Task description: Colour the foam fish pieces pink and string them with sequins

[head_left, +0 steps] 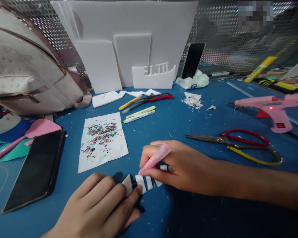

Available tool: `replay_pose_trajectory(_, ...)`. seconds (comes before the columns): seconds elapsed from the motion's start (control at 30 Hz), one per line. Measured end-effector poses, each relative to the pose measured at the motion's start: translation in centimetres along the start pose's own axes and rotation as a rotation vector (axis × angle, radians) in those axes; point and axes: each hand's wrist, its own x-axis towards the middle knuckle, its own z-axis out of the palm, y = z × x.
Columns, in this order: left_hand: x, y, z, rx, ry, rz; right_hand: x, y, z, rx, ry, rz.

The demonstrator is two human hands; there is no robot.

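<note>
My right hand [171, 165] is closed around a pink pen [155, 159], its lower end down at a small white strip [140, 183]. The pen leans to the right, and its tip is partly hidden by my fingers. My left hand [101, 201] has curled fingers and presses one fingertip on the lower end of that same strip. A white pointed piece [127, 184] sits against the left fingers. More narrow white pieces [149, 182] lie in a row to the right, some of them partly under my right hand.
Colourful sequins [101, 134] lie on a white sheet [83, 163]. Scissors [238, 140] and a pink glue gun [270, 107] with a lit red light are at the right. A red-and-black cutter [161, 97], highlighters [140, 114], a phone [34, 168] and white foam boards [99, 66] surround the area.
</note>
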Motion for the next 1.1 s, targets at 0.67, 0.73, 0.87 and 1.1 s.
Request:
replay_pose_trajectory(0.67,0.6,-0.1,-0.1,-0.008,0.049,-0.028,0.0,0.0,0.0,-0.003,-0.004,-0.004)
replay_pose_trajectory(0.73,0.7,-0.1,-0.2,-0.005,0.038,-0.022,0.0,0.0,0.0,-0.007,-0.003,0.0)
replay_pose_trajectory(0.87,1.1,-0.1,-0.5,0.005,0.034,-0.002,0.0,0.1,0.1,-0.008,-0.003,-0.001)
replay_pose_trajectory(1.1,1.3,0.0,-0.6,0.01,0.059,0.003,0.0,0.0,0.1,-0.018,-0.012,0.001)
